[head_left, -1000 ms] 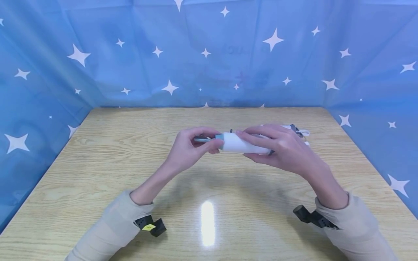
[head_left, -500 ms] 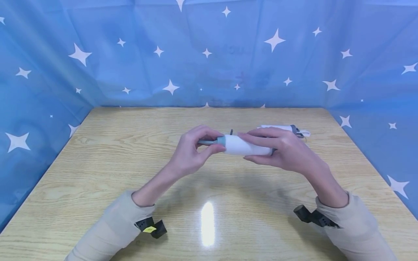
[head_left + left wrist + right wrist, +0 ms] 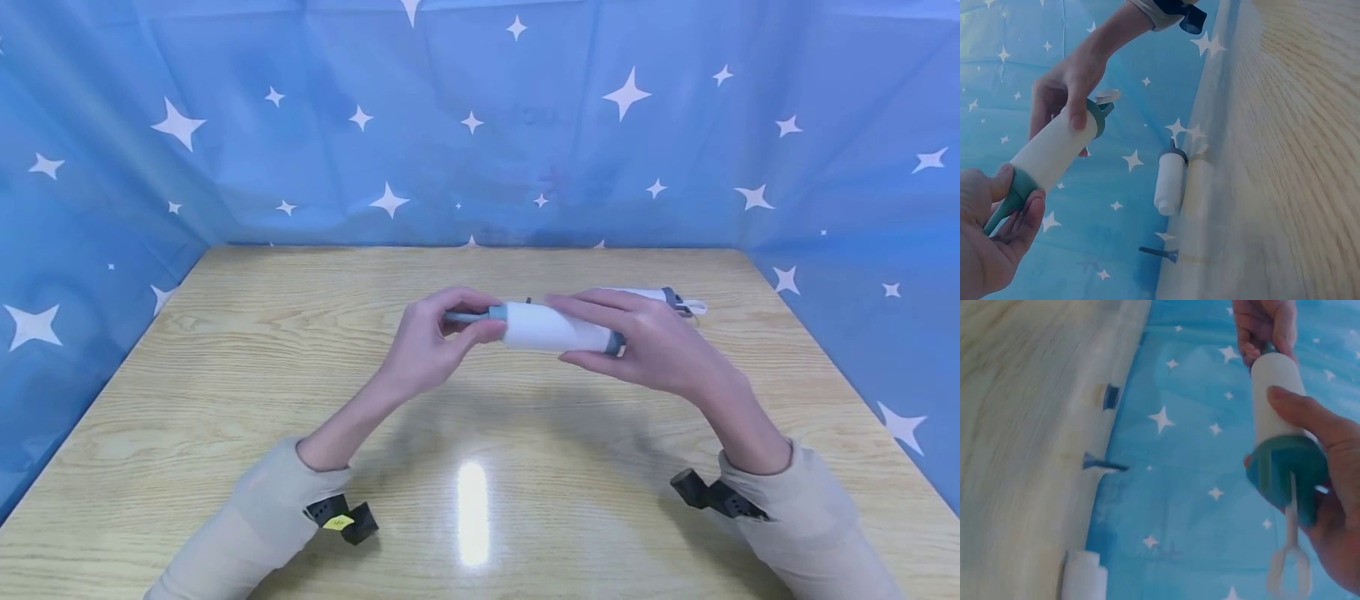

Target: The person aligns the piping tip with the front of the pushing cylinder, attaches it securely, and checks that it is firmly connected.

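Observation:
Both hands hold a white icing syringe (image 3: 551, 327) sideways above the table. My left hand (image 3: 420, 354) pinches its teal nozzle (image 3: 1021, 187) between thumb and fingers, where the nozzle meets the barrel. Toward the other end, my right hand (image 3: 663, 342) grips the barrel, its thumb lying along the white wall in the right wrist view. Below that thumb are a teal end cap (image 3: 1285, 459) and a pale plunger handle (image 3: 1293, 562) with a loop. My right palm and fingers hide part of the cap.
A second white syringe (image 3: 1170, 181) with a dark grey cap lies on the table (image 3: 300, 350) behind my right hand. Farther left stands a small dark nozzle (image 3: 1100, 461). Another small dark piece (image 3: 1111, 397) sits beyond it. A blue star-patterned curtain (image 3: 465, 167) surrounds the table.
Both hands keep hold of the syringe, which dips slightly and rises again. More of its dark end cap shows beside my right fingers. My left fingers shift a little on the nozzle.

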`<state>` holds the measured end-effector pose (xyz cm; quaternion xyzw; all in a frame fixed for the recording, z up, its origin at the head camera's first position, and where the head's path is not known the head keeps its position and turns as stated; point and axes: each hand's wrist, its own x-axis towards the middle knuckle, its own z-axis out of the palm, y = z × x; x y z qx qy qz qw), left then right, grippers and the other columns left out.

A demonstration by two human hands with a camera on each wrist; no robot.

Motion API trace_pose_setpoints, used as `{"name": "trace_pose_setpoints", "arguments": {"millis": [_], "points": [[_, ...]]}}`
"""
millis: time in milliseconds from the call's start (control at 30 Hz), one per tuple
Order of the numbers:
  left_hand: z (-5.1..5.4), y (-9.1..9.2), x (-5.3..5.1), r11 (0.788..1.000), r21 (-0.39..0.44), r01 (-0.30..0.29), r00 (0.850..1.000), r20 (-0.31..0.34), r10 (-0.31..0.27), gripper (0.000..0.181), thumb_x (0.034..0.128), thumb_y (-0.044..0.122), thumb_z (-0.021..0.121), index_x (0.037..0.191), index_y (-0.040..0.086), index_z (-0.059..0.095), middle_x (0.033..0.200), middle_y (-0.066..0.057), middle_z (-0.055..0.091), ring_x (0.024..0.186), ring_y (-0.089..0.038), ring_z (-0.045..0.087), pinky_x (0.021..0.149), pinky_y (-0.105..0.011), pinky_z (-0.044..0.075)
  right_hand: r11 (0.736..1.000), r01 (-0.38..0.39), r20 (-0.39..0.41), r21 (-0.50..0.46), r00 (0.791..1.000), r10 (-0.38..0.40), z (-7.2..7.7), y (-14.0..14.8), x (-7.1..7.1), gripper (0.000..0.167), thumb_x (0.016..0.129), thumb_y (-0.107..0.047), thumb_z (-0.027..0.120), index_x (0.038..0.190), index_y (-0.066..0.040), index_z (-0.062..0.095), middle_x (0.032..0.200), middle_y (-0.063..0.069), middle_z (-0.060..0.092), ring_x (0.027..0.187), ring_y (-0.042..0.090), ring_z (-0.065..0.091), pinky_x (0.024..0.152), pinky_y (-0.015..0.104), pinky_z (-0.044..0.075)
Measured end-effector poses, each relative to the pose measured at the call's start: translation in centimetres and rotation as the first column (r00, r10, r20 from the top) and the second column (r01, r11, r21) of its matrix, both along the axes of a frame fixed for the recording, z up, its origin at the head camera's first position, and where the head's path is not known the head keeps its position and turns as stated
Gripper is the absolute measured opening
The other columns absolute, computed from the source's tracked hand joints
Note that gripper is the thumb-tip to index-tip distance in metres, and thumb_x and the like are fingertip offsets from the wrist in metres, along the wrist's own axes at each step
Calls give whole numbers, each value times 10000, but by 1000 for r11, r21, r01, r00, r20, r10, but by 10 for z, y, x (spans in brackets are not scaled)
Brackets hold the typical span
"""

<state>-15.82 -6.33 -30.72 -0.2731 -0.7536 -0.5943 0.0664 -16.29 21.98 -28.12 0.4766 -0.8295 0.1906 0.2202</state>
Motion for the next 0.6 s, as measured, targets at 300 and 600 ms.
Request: {"name": "trace_pose_setpoints", "arguments": {"millis": [300, 600], "points": [[-15, -7, -8, 999, -32, -23, 980, 195, 29, 257, 949, 176, 736, 1175, 56, 713, 1109, -90, 703, 908, -203, 732, 855, -397, 604, 995, 67, 221, 79, 972, -83, -15, 15, -9, 595, 770, -137, 887, 1296, -104, 611, 1155, 41, 679, 931, 149, 621, 699, 360, 554], [-30, -11, -19, 986, -163, 32, 968, 249, 10, 289, 885, 122, 799, 1153, 44, 726, 1118, -104, 687, 952, -225, 716, 837, -356, 609, 989, 68, 384, 133, 916, -114, -35, 14, -20, 468, 808, -120, 864, 1209, -59, 630, 1079, 22, 677, 926, 125, 640, 782, 377, 587]]}}
